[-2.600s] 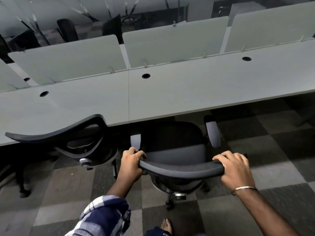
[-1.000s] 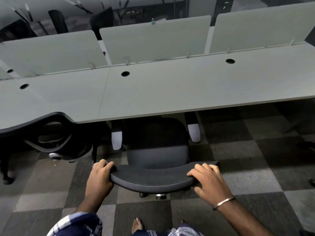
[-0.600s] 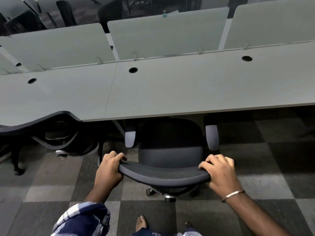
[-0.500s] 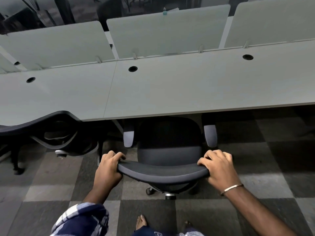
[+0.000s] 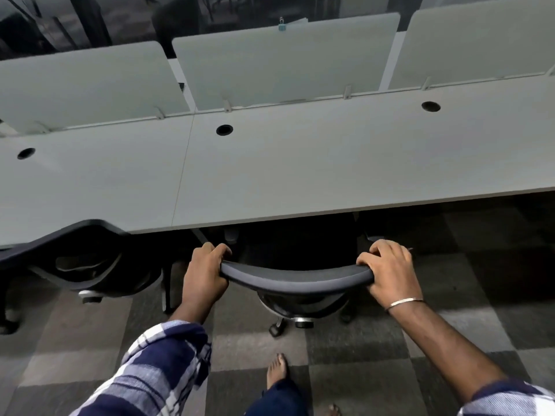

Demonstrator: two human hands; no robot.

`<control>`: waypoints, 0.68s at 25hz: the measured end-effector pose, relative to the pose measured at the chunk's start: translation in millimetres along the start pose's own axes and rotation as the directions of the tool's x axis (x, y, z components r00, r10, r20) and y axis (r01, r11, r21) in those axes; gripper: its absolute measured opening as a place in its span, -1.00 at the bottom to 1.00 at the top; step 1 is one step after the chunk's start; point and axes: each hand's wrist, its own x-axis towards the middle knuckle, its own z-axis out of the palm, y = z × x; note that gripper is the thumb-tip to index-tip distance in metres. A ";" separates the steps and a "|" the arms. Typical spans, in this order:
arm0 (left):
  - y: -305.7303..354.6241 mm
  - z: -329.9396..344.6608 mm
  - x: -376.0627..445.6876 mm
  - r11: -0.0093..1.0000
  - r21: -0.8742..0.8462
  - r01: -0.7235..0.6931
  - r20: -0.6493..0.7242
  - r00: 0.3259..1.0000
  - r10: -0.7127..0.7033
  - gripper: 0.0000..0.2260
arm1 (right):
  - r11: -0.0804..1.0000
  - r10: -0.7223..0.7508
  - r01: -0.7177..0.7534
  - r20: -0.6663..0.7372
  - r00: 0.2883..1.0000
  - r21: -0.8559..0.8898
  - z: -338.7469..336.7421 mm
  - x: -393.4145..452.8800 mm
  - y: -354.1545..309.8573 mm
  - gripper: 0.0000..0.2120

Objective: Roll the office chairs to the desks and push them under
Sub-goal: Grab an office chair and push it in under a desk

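one desk (image 5: 300, 175) – two chairs (image 5: 297, 279), two hands (image 5: 204, 274) gripping one.

floor: checkered carpet tiles (image 5: 450, 331), grey/dark | dividers: pale panels (image 5: 285, 58) upright along far side of worktop | clip (image 5: 281, 25) on middle panel's top edge | beyond: dark glass wall (image 5: 126, 16) with reflections | light: dim

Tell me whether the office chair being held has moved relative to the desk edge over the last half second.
Yes. The office chair went forward under the desk: its seat and armrests, earlier showing, are now hidden beneath the edge.
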 end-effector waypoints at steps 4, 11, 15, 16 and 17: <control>3.2 12.7 31.3 0.999 -0.004 -0.033 -0.014 0.999 0.033 -0.62 | 0.992 0.123 -0.123 -0.012 0.992 -0.033 3.0 38.2 8.7 -0.49; -19.7 7.9 76.1 0.991 0.023 -0.133 -0.001 0.991 0.133 -0.70 | 0.962 0.163 -0.137 0.097 0.982 -0.236 -2.4 99.5 -15.2 -0.45; -43.4 3.8 78.5 0.975 0.067 -0.213 0.006 0.977 0.213 -0.61 | 0.955 0.154 -0.119 0.108 0.982 -0.273 2.4 95.4 -32.9 -0.52; -46.5 4.5 74.7 0.972 0.078 -0.220 0.014 0.976 0.219 -0.59 | 0.957 0.149 -0.117 0.106 0.983 -0.266 4.4 89.4 -35.1 -0.52; -48.1 5.0 70.9 0.971 0.083 -0.223 0.018 0.975 0.222 -0.58 | 0.955 0.153 -0.120 0.102 0.983 -0.270 5.6 83.7 -36.0 -0.51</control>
